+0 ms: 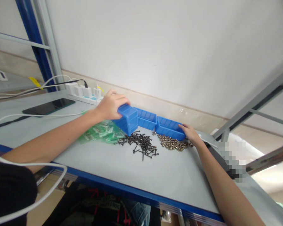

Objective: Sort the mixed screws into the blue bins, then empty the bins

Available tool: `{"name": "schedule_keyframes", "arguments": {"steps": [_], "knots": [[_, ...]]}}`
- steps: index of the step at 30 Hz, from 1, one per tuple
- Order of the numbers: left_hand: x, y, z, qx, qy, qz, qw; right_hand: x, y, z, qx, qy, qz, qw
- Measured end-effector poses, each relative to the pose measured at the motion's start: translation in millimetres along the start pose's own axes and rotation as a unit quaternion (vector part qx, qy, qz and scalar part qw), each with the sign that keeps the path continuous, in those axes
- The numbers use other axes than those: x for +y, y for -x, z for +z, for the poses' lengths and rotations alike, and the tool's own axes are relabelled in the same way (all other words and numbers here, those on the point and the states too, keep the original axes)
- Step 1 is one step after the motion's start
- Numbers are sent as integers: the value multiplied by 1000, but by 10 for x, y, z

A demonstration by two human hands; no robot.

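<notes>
My left hand point(112, 104) grips a blue plastic bin point(128, 119), tilted up on the table with its base toward me. Just below it spreads a pile of black screws point(142, 144). My right hand point(190, 133) has its fingers closed over the right end of another blue bin point(170, 127), which stands upright by the wall. A heap of brass-coloured small metal fittings point(174, 143) lies in front of that bin. Between the two held bins sits a third blue bin point(146, 118). Green-tinted clear plastic packets point(101, 131) lie under and beside my left forearm.
A dark phone point(49, 106) lies at the left, near a white power strip point(85, 98) with several plugs. White cables cross the left side, one looping over the table's blue front edge point(132, 194). Metal posts rise at both sides, and a wall point(165, 50) closes the back.
</notes>
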State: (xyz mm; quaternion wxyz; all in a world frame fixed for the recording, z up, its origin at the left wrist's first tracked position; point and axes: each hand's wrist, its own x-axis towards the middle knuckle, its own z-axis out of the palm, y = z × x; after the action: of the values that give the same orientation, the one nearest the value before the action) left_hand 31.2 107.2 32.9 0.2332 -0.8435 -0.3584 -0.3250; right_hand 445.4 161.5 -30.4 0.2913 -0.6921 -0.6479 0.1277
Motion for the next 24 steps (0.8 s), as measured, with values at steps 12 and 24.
{"name": "schedule_keyframes", "arguments": {"steps": [12, 24], "knots": [[-26, 21, -24, 30, 22, -48, 998, -12, 0, 9, 7, 0, 4, 1000], [-368, -70, 125, 196, 117, -334, 915, -8, 21, 11, 4, -2, 14, 1000]]}}
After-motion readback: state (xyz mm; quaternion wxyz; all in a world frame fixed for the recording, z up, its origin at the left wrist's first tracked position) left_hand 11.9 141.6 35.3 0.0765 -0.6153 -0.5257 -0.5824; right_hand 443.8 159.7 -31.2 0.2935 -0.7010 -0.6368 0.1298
